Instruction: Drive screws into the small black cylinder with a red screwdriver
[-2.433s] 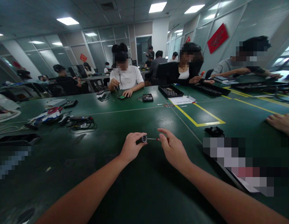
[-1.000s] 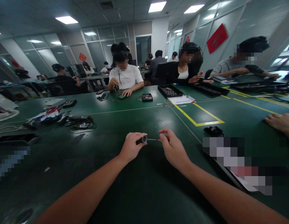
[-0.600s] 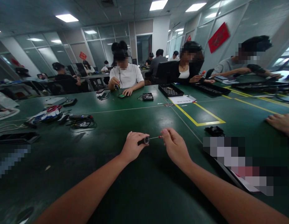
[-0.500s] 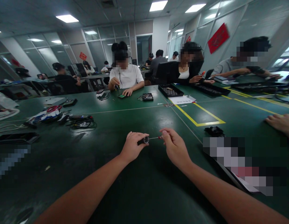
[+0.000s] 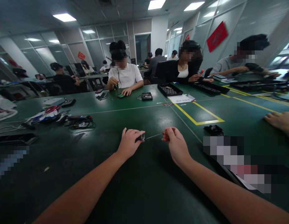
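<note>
Item: black barrel [image 5: 140,137], gripped in my left hand [image 5: 128,145] above the worktop [image 5: 116,118]. Item: thin bit [image 5: 154,135] (red collar), pinched in my right hand [image 5: 176,143] fingers, tip just beside the barrel.

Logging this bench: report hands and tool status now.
Left hand gripping black handle. Right hand pinching red-ended bit, shaft pointing toward the handle. Green table beneath; nothing between the hands.

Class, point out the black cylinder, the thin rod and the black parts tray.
black cylinder [image 5: 140,137], head view, its silver-rimmed end.
thin rod [image 5: 153,136], head view, mid-shaft.
black parts tray [image 5: 170,93], head view, its near rim.
</note>
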Available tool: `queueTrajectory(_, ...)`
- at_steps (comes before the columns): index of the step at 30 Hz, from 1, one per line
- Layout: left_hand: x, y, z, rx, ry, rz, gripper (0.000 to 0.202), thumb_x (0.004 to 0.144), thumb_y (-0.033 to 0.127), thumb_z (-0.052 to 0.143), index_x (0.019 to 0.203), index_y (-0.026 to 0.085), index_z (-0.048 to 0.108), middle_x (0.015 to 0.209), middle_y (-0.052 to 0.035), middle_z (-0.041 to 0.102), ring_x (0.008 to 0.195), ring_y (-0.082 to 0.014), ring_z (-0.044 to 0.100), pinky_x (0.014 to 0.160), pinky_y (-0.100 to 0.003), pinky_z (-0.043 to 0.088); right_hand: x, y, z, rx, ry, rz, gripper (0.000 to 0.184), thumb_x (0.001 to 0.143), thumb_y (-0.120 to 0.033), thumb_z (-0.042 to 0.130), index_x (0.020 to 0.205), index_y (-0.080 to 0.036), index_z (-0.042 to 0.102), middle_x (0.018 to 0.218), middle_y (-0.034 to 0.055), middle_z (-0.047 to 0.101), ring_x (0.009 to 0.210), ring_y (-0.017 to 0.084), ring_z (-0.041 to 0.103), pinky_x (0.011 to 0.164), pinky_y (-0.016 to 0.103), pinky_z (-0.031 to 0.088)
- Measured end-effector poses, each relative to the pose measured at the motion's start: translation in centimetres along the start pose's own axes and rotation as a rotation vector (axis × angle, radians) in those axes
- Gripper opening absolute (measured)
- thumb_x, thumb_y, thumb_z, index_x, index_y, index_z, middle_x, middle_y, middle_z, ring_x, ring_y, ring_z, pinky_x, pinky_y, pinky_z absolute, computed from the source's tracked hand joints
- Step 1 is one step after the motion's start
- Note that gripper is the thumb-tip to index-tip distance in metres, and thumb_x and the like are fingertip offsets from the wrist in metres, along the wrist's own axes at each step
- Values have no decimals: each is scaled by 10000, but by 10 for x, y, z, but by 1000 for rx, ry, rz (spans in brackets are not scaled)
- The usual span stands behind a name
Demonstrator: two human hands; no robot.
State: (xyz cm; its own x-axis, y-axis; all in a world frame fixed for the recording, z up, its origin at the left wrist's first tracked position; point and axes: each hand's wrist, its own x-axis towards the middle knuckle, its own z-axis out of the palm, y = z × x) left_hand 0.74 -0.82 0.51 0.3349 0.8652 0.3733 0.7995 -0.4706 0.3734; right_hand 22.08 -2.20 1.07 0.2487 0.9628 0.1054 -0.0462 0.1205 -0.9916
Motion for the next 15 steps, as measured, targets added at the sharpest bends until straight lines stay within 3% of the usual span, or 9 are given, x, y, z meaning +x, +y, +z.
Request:
queueTrajectory(7,-3,1,3,-40,-15,11,363,900,258,691,1252,333,647,1152,-30,678,1153,-258,577,1188,-656,175,-8,-6,2,-121,-64,-142,317,962,-509,474,948,-213,586,845,39,656,769,187,626,743,345,519)
queueTrajectory(15,-3,6,4,-58,-29,19,391,887,279,712,1266,339,641,1153,-25,676,1152,-256,575,1197,-653,144,-11,-7,2,-170,-100,-188,310,976,-490,469,998,-204,587,850,46,661,781,197,623,761,359,505)
